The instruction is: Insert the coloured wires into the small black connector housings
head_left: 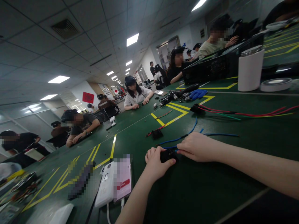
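My left hand (155,166) is closed around a small black block-shaped part (167,156) on the green table, thumb on the near side and fingers over the far side. My right hand (198,147) pinches a blue wire (175,151) where it meets the right side of that part. Whether the wire's tip sits inside the part is hidden by the fingers. Just behind my hands lie another blue wire (187,136) with a dark sleeve and a blue wire end (221,135). Farther back is a black connector (157,134) with short red leads.
A black part with red, green and yellow wires (197,109) lies behind my right arm. Blue-handled pliers (198,94), a white cup (251,70) and a tape roll (276,84) stand farther back. A white power bank (105,185) and a phone (125,180) lie left. Several people sit around.
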{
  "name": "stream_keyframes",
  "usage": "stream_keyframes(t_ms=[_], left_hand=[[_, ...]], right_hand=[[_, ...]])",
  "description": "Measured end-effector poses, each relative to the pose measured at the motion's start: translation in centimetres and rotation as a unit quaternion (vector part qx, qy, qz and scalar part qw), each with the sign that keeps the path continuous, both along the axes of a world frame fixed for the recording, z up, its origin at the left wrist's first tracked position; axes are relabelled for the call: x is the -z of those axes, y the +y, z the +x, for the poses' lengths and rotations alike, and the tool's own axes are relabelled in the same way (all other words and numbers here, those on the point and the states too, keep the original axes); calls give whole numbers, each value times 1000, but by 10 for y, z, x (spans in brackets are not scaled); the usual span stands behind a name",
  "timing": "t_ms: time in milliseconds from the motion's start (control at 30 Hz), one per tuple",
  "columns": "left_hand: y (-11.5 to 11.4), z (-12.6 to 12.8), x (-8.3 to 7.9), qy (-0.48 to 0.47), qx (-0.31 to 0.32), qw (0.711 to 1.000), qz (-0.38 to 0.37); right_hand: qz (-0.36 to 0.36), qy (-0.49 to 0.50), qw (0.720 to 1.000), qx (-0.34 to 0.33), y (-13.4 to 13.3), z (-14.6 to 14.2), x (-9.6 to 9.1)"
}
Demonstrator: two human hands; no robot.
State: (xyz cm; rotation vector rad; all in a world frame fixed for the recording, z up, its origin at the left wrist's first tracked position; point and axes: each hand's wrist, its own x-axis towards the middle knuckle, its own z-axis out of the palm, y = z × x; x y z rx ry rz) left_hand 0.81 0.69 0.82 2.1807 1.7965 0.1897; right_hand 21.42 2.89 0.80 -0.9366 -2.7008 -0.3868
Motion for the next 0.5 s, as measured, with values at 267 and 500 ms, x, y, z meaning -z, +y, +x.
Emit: stream_keyframes(t_ms=[267,500], left_hand=[[2,0,2,-7,-1,1000,9],[1,0,3,8,-4,1000,9]], right_hand=[[33,6,999,-12,0,1,1],[62,23,998,-24,1,1,3]])
